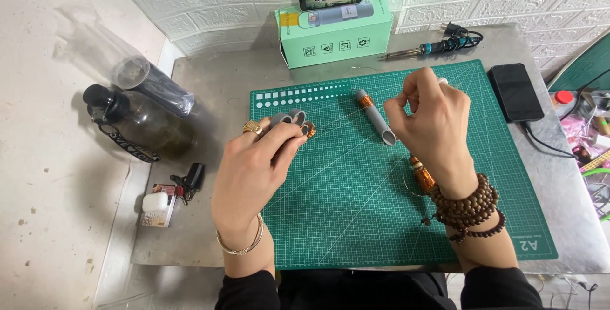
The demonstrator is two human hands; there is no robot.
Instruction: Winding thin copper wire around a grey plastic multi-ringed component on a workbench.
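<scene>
A grey tube wound with copper wire [293,121] is gripped in the left hand [254,170] near the cutting mat's [356,221] left edge. A thin wire strand [346,114] is pinched by the right hand [435,126] above the mat's middle. Another grey coil tube [376,116] lies between them.

grey tube [287,121] with copper winding, held above mat
</scene>
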